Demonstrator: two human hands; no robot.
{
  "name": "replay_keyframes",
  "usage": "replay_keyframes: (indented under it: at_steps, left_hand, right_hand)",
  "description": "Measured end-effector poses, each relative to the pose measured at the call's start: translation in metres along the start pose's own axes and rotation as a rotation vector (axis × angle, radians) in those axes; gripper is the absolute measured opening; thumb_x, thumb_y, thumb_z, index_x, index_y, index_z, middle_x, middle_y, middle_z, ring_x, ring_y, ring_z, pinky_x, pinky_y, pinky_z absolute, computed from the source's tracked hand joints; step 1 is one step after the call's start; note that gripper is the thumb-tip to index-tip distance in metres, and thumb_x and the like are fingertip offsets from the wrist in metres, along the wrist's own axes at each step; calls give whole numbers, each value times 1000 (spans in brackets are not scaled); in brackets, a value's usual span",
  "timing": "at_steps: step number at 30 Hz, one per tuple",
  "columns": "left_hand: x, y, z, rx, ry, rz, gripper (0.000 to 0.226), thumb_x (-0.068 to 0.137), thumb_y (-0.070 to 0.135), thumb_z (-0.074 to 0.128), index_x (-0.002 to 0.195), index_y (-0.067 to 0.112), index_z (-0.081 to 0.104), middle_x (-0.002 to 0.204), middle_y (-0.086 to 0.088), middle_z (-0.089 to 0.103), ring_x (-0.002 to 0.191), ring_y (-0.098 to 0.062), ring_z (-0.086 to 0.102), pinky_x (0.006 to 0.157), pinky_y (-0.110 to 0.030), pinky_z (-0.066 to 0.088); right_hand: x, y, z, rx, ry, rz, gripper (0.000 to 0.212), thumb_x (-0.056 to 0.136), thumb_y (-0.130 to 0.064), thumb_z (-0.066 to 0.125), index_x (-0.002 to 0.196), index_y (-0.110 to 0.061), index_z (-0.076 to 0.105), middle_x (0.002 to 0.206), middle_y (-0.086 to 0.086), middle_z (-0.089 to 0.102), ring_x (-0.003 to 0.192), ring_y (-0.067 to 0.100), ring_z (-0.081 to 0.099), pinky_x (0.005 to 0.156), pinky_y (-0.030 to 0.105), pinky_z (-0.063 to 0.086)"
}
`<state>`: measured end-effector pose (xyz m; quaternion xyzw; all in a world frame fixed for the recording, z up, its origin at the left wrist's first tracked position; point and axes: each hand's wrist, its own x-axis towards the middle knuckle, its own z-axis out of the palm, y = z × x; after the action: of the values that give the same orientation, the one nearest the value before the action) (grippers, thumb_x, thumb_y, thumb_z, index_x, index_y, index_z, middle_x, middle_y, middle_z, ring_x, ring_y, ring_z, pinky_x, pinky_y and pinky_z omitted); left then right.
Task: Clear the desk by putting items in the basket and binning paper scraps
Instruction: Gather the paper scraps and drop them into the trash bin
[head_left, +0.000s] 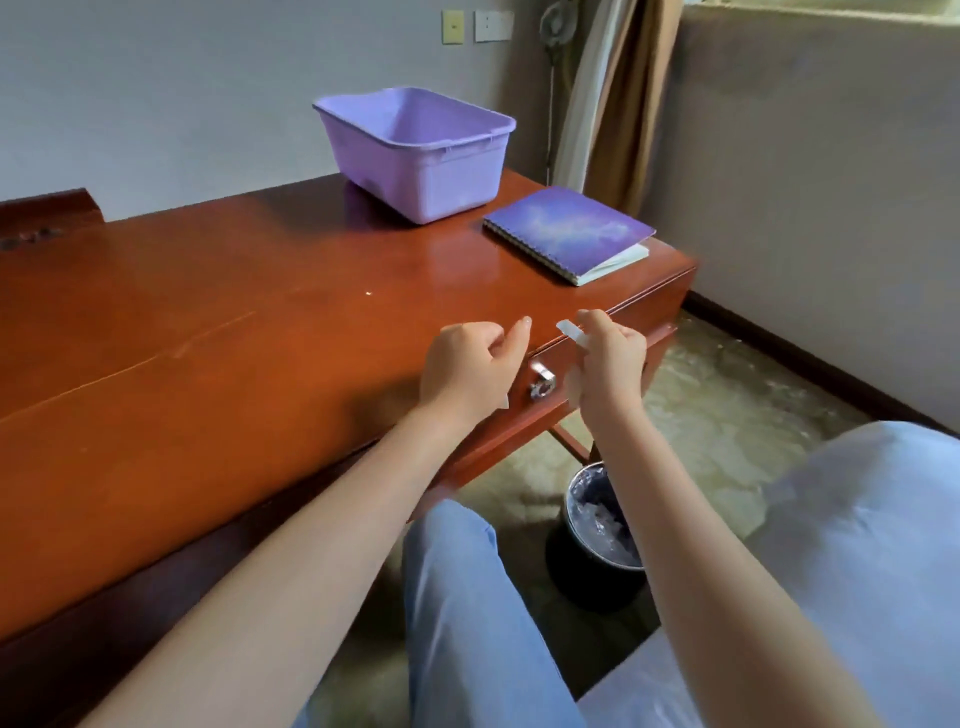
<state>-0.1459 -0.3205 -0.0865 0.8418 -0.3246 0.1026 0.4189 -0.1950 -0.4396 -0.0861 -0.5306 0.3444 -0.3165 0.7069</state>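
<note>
Basket (441, 182) beside notebook (566, 228); right grip (613, 364) pinches probable scrap (569, 331).

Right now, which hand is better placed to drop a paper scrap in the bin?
Right. The right hand pinches a white scrap and appears past the desk edge, nearer the bin on the floor; the left hand sits over the desk.

Left hand (470, 364) and right hand (613, 358) grip paper scraps (569, 330) over desk (208, 312) edge; bin (582, 571) below.
</note>
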Motion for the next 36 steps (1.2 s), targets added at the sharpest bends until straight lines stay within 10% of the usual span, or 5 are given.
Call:
replay_keyframes:
  at_steps: [14,18,29,36]
  left_hand:
    - [20,8,215,62,-546,-6,55,94,44,43,54,7,49,51,-2,42,49,-19,39,49,-26,28]
    - [29,-10,268,115,-631,-62,55,93,44,44,49,14,29,49,0,32,46,-18,30,47,-27,23]
    - [48,-66,351,-139,-826,-776,25,89,34,50,70,20,41,81,-4,46,78,-23,45,71,-31,38]
    - [40,-87,377,-170,-854,-932,25,86,34,49,79,11,50,71,-3,47,59,-19,40,56,-27,33]
  right_hand:
    - [138,96,-146,-102,395,239,28,85,-13,53,63,-15,36,59,2,26,51,17,21,48,24,18]
    - [177,132,-165,-140,454,336,14,89,-9,51,77,-10,44,61,3,30,52,16,25,44,25,23]
    - [232,245,-194,14,695,689,21,86,-23,55,98,-6,58,78,5,55,63,18,47,54,30,36]
    - [244,283,-189,174,728,824,50,88,-43,59,123,-7,56,125,9,56,112,33,54,79,39,49]
